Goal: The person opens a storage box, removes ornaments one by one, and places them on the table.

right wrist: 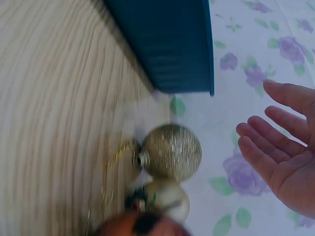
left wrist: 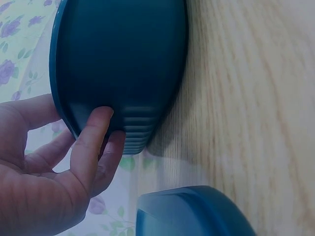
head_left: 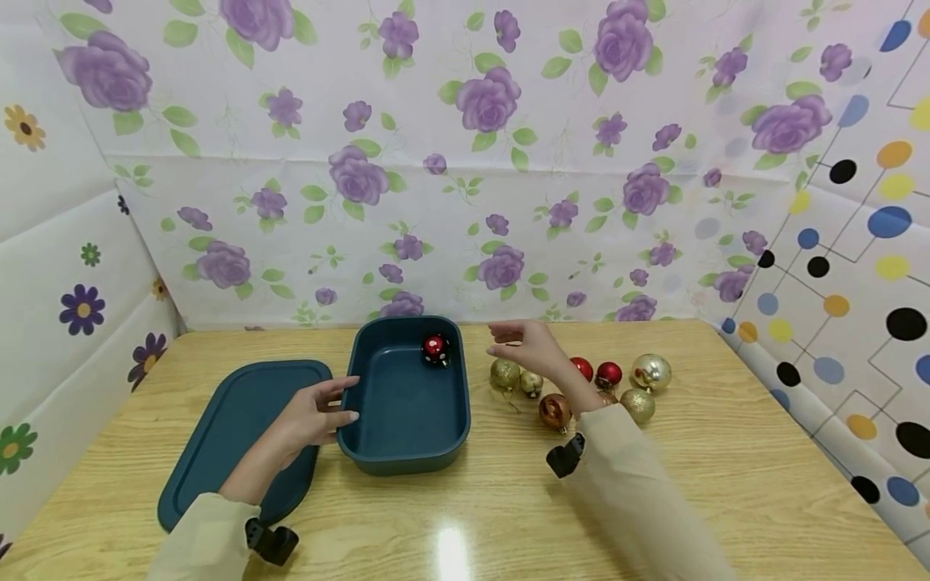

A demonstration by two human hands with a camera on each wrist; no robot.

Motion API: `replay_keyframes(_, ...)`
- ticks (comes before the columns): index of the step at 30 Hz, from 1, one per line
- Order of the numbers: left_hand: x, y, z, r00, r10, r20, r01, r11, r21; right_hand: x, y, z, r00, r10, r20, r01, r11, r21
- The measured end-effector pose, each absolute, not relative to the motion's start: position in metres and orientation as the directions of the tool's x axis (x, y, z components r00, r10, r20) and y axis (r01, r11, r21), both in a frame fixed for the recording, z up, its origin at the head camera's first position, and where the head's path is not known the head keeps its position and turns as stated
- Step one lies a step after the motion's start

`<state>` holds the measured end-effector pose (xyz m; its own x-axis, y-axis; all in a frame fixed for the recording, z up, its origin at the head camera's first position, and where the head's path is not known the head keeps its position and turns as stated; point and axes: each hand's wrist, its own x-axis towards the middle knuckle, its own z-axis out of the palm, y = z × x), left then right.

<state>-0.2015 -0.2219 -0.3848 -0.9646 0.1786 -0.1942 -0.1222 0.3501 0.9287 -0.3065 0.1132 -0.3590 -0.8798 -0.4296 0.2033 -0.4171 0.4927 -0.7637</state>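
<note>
right hand [head_left: 526,345] hovers spread and empty just right of the teal box [head_left: 407,395], above the gold glitter bauble [head_left: 504,374]; the bauble cluster [head_left: 603,386] lies right of the box, nearer this hand. box's long axis runs front to back. left hand [head_left: 314,415], fingers straight, presses the box's left wall. red bauble [head_left: 435,349] sits in the box's far right corner. lid [head_left: 240,436] lies left of the box, probably flat. nothing blocks the way.

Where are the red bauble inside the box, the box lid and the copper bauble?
red bauble [head_left: 434,349], head view, its spotted front.
box lid [head_left: 232,420], head view, its flat top.
copper bauble [head_left: 555,410], head view, its round body.
</note>
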Motion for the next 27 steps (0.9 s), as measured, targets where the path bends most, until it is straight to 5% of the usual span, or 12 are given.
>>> replay_keyframes(11, -0.201, -0.222, -0.385, -0.966, 0.170, -0.194, -0.125, 0.350, 0.928, -0.313, 0.065, -0.357, -0.845, -0.496, 0.199, -0.465, 0.497, -0.733)
replay_keyframes(27, -0.201, -0.223, -0.386, -0.967, 0.176, -0.184, -0.117, 0.334, 0.935, -0.324, 0.022, -0.358, -0.808, -0.562, 0.176, -0.559, 0.638, -0.529)
